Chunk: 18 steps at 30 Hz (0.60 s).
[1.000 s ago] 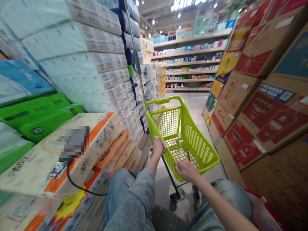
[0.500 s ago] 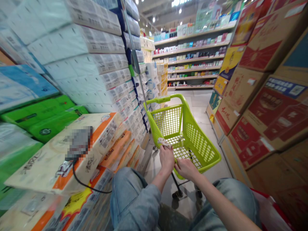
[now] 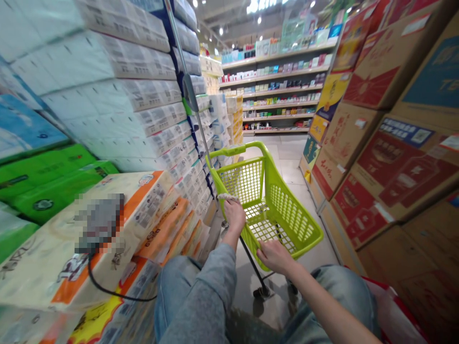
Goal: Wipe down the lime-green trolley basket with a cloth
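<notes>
Right in front of us the green cart (image 3: 273,165) stands upright on its wheels (image 3: 261,292) in the aisle, and a pale, crumpled cloth (image 3: 228,197) lies against the side rim of its basket. We could set the cart rolling if we press on the rim without steadying it, because it rests on wheels; the cloth could also snag on the lattice or slip out from under our fingers. Our left hand (image 3: 234,217) is closed, fingers bunched over the cloth and pinning it to that rim. Our right hand (image 3: 275,255) is curled around the near edge of the basket, nearly closed, gripping the plastic. Beyond the cart's handle a metal pole (image 3: 201,126) slants up past us, and we cannot tell whether it is attached. Further out, we have wrapped paper packs (image 3: 161,112) stacked on our left and cartons (image 3: 364,126) on our right, so a sideways swerve could knock into either
</notes>
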Each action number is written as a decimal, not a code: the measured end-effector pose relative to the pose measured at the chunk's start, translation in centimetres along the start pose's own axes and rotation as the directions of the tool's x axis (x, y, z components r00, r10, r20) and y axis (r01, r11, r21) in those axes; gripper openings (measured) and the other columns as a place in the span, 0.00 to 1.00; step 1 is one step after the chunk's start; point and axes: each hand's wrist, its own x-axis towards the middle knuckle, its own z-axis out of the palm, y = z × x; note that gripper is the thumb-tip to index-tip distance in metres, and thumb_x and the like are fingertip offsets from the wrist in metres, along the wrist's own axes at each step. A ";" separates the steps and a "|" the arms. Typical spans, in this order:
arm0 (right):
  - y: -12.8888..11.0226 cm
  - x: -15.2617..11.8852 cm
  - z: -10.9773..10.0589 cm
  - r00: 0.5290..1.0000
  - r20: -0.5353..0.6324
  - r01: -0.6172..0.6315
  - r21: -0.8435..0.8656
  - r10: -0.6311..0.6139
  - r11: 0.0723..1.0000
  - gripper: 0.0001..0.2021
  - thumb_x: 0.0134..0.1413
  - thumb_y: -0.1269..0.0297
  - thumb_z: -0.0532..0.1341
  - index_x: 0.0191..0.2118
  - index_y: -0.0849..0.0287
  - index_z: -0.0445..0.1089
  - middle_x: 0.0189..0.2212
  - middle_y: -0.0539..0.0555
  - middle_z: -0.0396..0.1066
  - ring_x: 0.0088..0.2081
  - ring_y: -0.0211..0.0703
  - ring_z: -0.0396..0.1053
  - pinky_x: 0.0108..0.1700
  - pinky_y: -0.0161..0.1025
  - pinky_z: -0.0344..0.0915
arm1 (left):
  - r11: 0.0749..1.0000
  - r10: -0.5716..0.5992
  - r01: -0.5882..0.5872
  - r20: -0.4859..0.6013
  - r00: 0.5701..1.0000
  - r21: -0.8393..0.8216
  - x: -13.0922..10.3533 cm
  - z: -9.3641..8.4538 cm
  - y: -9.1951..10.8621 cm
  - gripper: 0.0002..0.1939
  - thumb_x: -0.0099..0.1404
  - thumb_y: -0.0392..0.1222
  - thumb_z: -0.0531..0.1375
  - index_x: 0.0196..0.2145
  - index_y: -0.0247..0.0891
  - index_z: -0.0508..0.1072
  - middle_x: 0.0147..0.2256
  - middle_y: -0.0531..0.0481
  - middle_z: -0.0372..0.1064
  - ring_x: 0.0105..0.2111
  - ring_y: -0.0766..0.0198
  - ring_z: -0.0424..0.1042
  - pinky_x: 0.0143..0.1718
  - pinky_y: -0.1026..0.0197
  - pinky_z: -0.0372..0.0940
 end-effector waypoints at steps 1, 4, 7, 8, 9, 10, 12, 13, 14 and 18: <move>0.1 -0.1 0.0 1.000 0.000 0.002 -0.003 -0.002 1.000 0.12 0.57 0.65 0.48 0.33 0.61 0.67 0.26 0.56 0.73 0.29 0.40 0.69 0.31 0.34 0.52 | 1.000 0.005 -0.005 -0.012 1.000 -0.011 0.7 0.2 -0.1 0.23 0.66 0.41 0.43 0.51 0.20 0.60 0.47 0.27 0.61 0.50 0.47 0.63 0.48 0.51 0.59; 0.2 -0.2 0.0 1.000 -0.006 0.011 -0.011 -0.011 1.000 0.13 0.57 0.64 0.48 0.33 0.61 0.67 0.26 0.56 0.73 0.29 0.40 0.69 0.31 0.34 0.51 | 0.997 0.055 -0.058 -0.054 0.997 -0.053 2.5 0.7 -0.5 0.26 0.65 0.39 0.44 0.57 0.17 0.52 0.56 0.22 0.51 0.58 0.46 0.52 0.55 0.48 0.53; 0.5 -0.3 0.1 1.000 -0.001 0.019 -0.025 -0.019 1.000 0.13 0.57 0.64 0.47 0.34 0.61 0.67 0.25 0.54 0.73 0.28 0.39 0.69 0.30 0.35 0.50 | 0.991 0.113 -0.117 -0.066 0.991 -0.063 4.5 0.9 -0.7 0.29 0.65 0.36 0.43 0.59 0.14 0.44 0.60 0.21 0.40 0.63 0.46 0.39 0.59 0.48 0.46; 0.6 -0.4 0.1 1.000 0.004 0.024 -0.027 -0.024 0.999 0.13 0.57 0.64 0.47 0.34 0.61 0.67 0.25 0.54 0.73 0.28 0.39 0.68 0.30 0.35 0.50 | 0.989 0.129 -0.133 -0.061 0.990 -0.057 5.2 0.8 -0.8 0.29 0.65 0.36 0.44 0.59 0.13 0.44 0.60 0.20 0.38 0.63 0.46 0.37 0.60 0.48 0.45; 0.7 -0.4 0.1 1.000 0.009 0.029 -0.026 -0.029 0.999 0.13 0.57 0.64 0.47 0.34 0.61 0.67 0.25 0.54 0.73 0.28 0.39 0.68 0.30 0.35 0.49 | 0.987 0.148 -0.151 -0.055 0.987 -0.049 5.9 0.7 -0.9 0.29 0.65 0.36 0.44 0.59 0.13 0.44 0.61 0.21 0.37 0.63 0.46 0.34 0.60 0.48 0.44; 0.8 -0.4 0.0 0.999 0.014 0.034 -0.023 -0.033 0.999 0.13 0.58 0.64 0.47 0.33 0.60 0.67 0.25 0.54 0.73 0.28 0.39 0.68 0.30 0.35 0.49 | 0.984 0.174 -0.176 -0.047 0.984 -0.038 6.5 0.6 -1.0 0.29 0.65 0.36 0.45 0.59 0.13 0.44 0.61 0.22 0.35 0.63 0.46 0.32 0.60 0.48 0.43; 1.0 -0.5 0.0 0.999 0.018 0.038 -0.019 -0.038 0.999 0.12 0.58 0.64 0.48 0.33 0.60 0.67 0.26 0.55 0.73 0.28 0.39 0.69 0.30 0.35 0.50 | 0.968 0.249 -0.250 -0.024 0.968 -0.015 7.6 0.3 -1.4 0.29 0.65 0.37 0.45 0.59 0.16 0.46 0.62 0.25 0.33 0.63 0.47 0.28 0.61 0.47 0.40; 1.0 -0.4 -0.1 0.999 0.020 0.038 -0.018 -0.037 0.999 0.12 0.57 0.64 0.48 0.33 0.61 0.67 0.26 0.55 0.73 0.29 0.40 0.69 0.31 0.35 0.50 | 0.958 0.288 -0.288 -0.008 0.958 -0.005 7.9 0.2 -1.6 0.28 0.65 0.37 0.45 0.59 0.17 0.47 0.63 0.27 0.33 0.63 0.48 0.27 0.61 0.47 0.39; 1.0 -0.4 -0.1 0.999 0.020 0.035 -0.019 -0.034 0.999 0.12 0.57 0.64 0.48 0.33 0.61 0.67 0.26 0.55 0.73 0.29 0.40 0.69 0.31 0.35 0.50 | 0.946 0.323 -0.323 0.011 0.946 0.002 8.1 0.1 -1.9 0.28 0.65 0.37 0.45 0.59 0.18 0.49 0.63 0.28 0.33 0.63 0.49 0.27 0.62 0.47 0.39; 0.8 -0.1 -0.2 1.000 0.013 0.016 -0.018 -0.016 1.000 0.12 0.57 0.64 0.48 0.33 0.61 0.67 0.25 0.55 0.73 0.28 0.40 0.69 0.30 0.35 0.50 | 0.901 0.433 -0.432 0.069 0.899 -0.033 6.4 -0.1 -3.1 0.27 0.63 0.36 0.46 0.59 0.24 0.52 0.63 0.34 0.36 0.64 0.51 0.28 0.62 0.48 0.39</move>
